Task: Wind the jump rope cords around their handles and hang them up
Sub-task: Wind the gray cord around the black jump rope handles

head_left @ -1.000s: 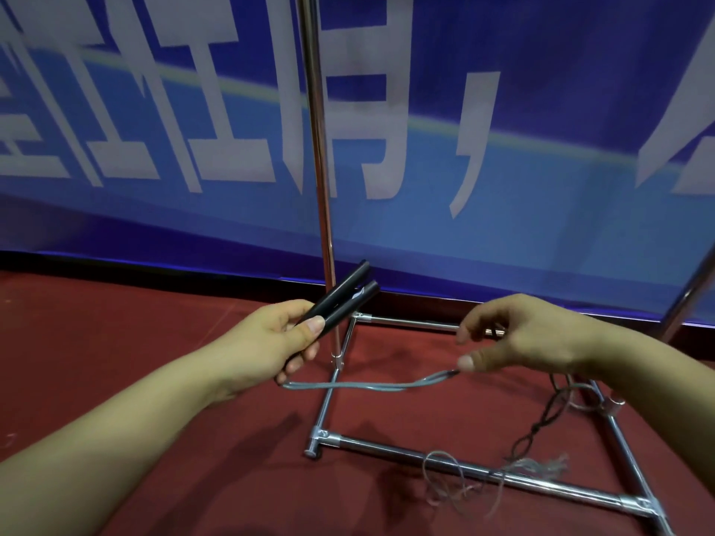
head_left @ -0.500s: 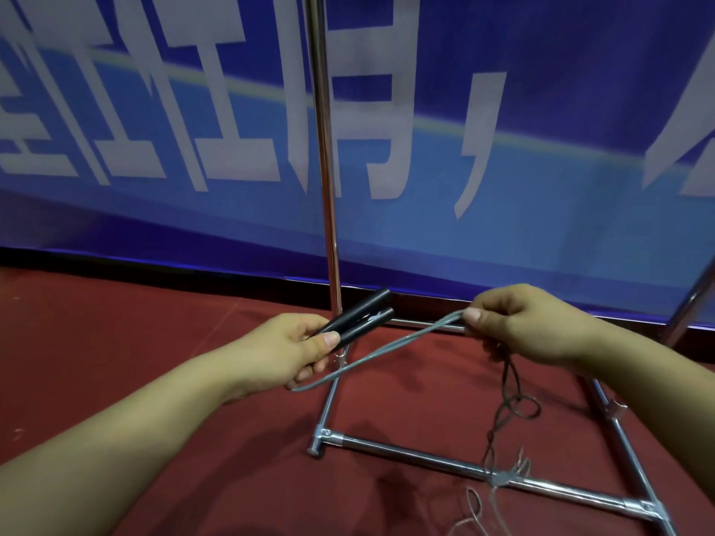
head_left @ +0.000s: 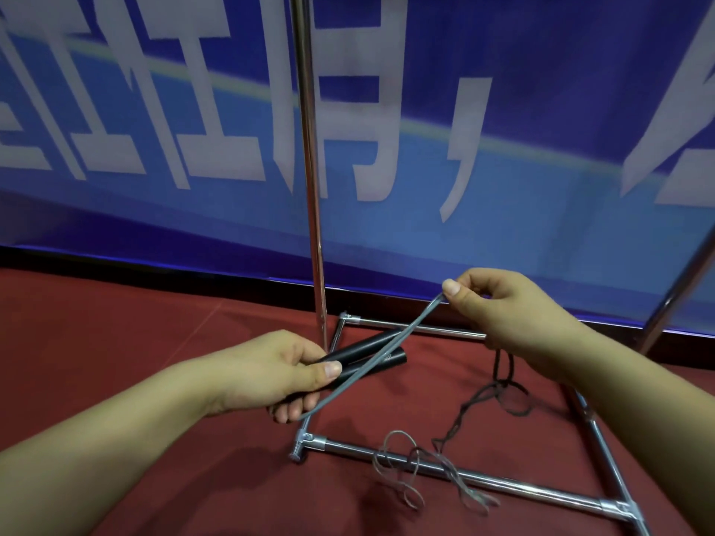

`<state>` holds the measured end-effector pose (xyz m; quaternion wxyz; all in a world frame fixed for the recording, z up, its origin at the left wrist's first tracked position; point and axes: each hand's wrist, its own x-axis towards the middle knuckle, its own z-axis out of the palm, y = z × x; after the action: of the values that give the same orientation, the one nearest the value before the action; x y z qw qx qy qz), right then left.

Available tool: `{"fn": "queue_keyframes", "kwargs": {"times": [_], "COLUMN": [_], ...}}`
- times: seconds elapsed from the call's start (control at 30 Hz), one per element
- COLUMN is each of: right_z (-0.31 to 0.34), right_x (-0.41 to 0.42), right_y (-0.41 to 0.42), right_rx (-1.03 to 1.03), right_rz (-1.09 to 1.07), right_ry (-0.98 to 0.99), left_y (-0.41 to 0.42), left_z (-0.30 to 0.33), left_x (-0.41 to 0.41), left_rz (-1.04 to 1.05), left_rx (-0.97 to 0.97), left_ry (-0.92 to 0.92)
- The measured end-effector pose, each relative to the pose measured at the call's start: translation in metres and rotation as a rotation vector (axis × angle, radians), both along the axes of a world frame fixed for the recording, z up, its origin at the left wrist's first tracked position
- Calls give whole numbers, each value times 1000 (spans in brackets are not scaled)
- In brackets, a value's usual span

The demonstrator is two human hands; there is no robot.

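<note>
Here, left hand (head_left: pixel 271 375) gripping two black handles (head_left: pixel 367 352), right hand (head_left: pixel 507 309) pinching one grey cord (head_left: pixel 381 359).

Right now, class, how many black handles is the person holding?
2. Both handles lie side by side in the left hand: the upper one behind the grey cord, the lower one just below it. None elsewhere in view.
</note>
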<state>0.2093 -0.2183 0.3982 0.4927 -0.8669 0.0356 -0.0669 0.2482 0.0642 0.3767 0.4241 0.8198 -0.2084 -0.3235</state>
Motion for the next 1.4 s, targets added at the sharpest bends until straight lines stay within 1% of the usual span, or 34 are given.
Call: {"fn": "queue_keyframes", "kwargs": {"times": [0.1, 0.23, 0.37, 0.47, 0.6, 0.83, 1.0, 1.07, 1.13, 1.27, 1.4], "right_z": [-1, 1, -2, -3, -2, -3, -5, -5, -6, -11, -13], "right_x": [2, 4, 3, 3, 2, 2, 3, 4, 6, 9, 15], "right_y": [2, -2, -6, -7, -4, -2, -3, -2, -3, -8, -13], "right_rx": [31, -126, -159, -141, -120, -125, -117, -122, -124, -108, -96], "right_rz": [-12, -70, -93, -112, -120, -163, -179, -181, -185, -191, -207], "right_ry": [-1, -44, -46, -71, -99, -142, -163, -172, -169, -111, -82], "left_y": [1, 0, -4, -4, -3, -8, -10, -12, -12, -12, -13], "left_z": [5, 1, 3, 6, 6, 6, -1, -3, -2, 9, 14], "left_x": [-1, -4, -8, -9, -10, -14, -11, -10, -9, -11, -11], "left_rz": [-22, -42, -73, -90, -149, -106, -66, -59, -92, -177, -115], "left_rx": [35, 88, 51, 45, 130, 84, 105, 126, 103, -21, -96], "left_ry": [14, 0, -2, 18, -130, -59, -8, -13, -1, 59, -24]}}
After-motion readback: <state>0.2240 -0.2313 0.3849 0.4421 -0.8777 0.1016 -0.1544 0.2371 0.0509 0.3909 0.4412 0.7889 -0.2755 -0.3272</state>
